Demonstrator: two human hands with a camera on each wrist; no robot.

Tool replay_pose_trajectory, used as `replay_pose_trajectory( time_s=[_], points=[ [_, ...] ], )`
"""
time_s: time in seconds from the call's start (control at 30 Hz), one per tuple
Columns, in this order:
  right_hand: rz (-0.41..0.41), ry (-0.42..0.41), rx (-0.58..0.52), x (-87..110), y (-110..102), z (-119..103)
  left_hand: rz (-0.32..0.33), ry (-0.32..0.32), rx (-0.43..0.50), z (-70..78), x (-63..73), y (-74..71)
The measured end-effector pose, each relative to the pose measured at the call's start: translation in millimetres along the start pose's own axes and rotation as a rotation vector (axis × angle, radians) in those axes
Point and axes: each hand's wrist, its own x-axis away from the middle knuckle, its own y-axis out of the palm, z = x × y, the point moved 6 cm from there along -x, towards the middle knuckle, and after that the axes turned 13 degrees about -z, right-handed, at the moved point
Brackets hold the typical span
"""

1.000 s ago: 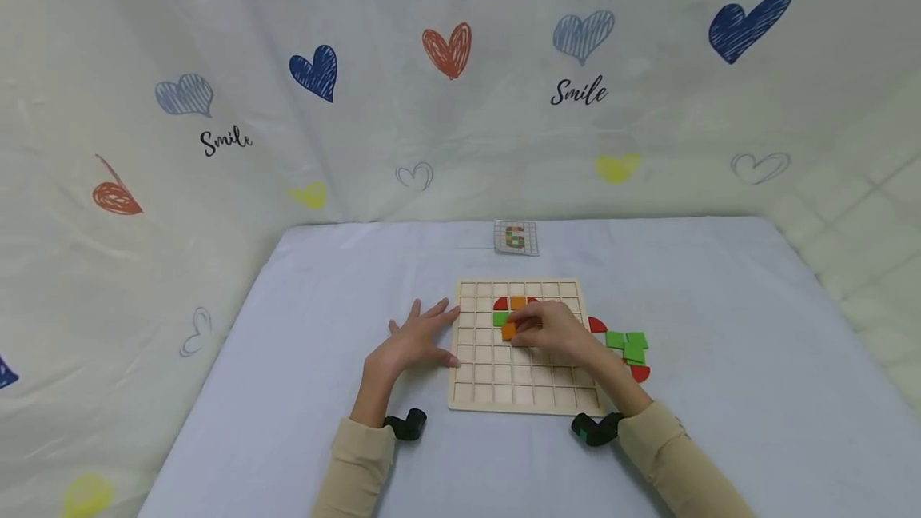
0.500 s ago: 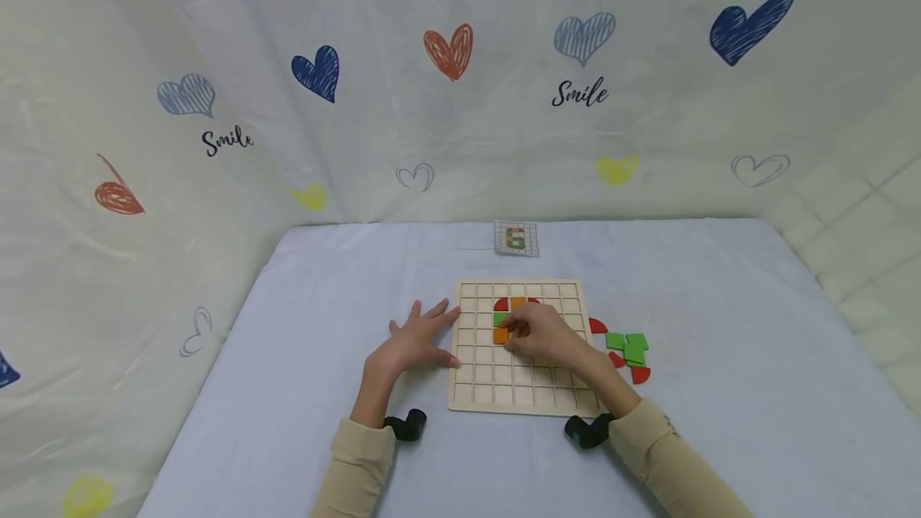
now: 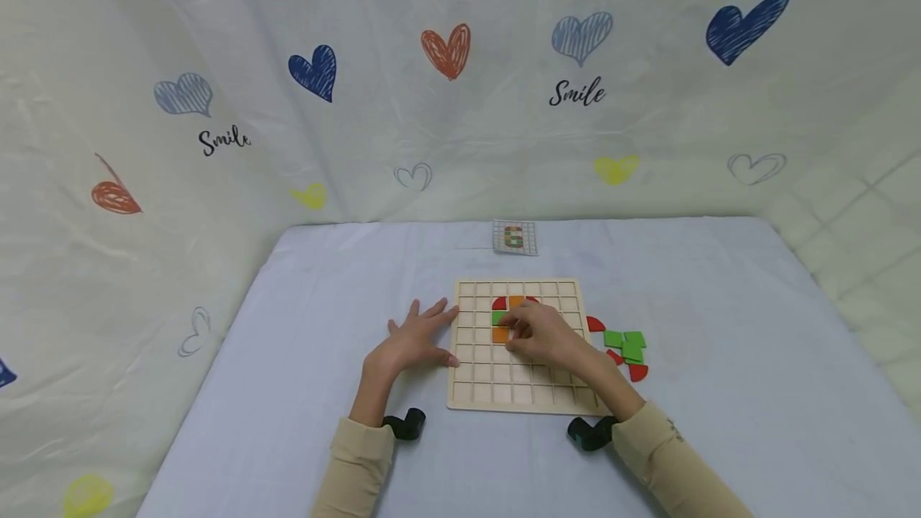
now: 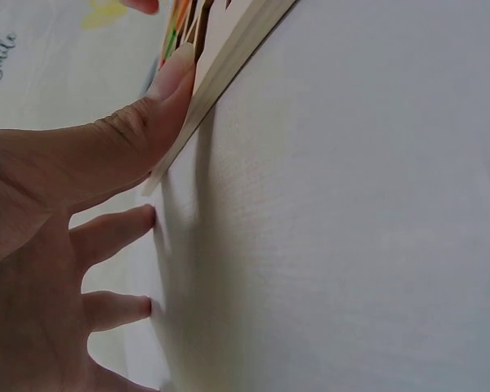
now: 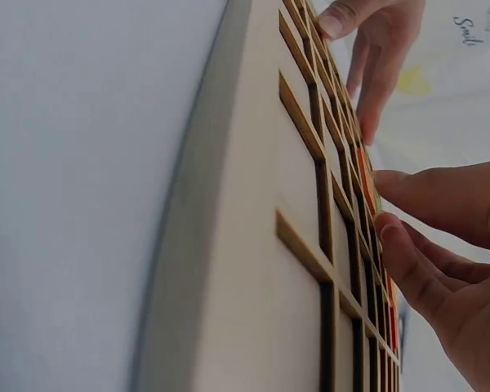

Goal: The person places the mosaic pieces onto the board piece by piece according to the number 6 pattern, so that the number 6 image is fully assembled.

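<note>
A wooden grid board (image 3: 496, 396) lies on the white-covered table. Set in its cells are a red quarter-round tile (image 3: 500, 304), an orange square tile at the top (image 3: 516, 301), another red piece (image 3: 532, 299), a green square (image 3: 498, 317) and a lower orange square (image 3: 500, 335). My right hand (image 3: 548, 336) hovers over the board with thumb and fingertips at the lower orange tile, which lies flat in its cell; the hand hides cells beneath it. Spread along the board's left edge, my left hand (image 3: 413, 342) touches the rim with thumb (image 4: 167, 82) and fingertips.
Beside the board's right edge lie several loose green squares (image 3: 632, 351) and red quarter-rounds (image 3: 638, 372). A small printed card (image 3: 514, 237) with a coloured grid pattern stands behind the board. A white curtain with hearts (image 3: 446, 50) hangs at the back.
The orange square, tilted in my right fingers a second ago, now sits flat in the cell below the green one. My right hand shifted slightly left, then stayed. My left hand has not moved.
</note>
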Motion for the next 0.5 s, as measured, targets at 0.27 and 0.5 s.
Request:
replay_pose_trajectory(
  time_s=[0.27, 0.5],
  points=[
    [0.028, 0.054, 0.006, 17.3, -13, 10, 0.009, 0.008, 0.02, 1.0, 0.9, -0.6],
    [0.092, 0.071, 0.024, 36.2, -23, 22, 0.01, 0.005, 0.013, 1.2, 0.3, 0.0]
  ],
)
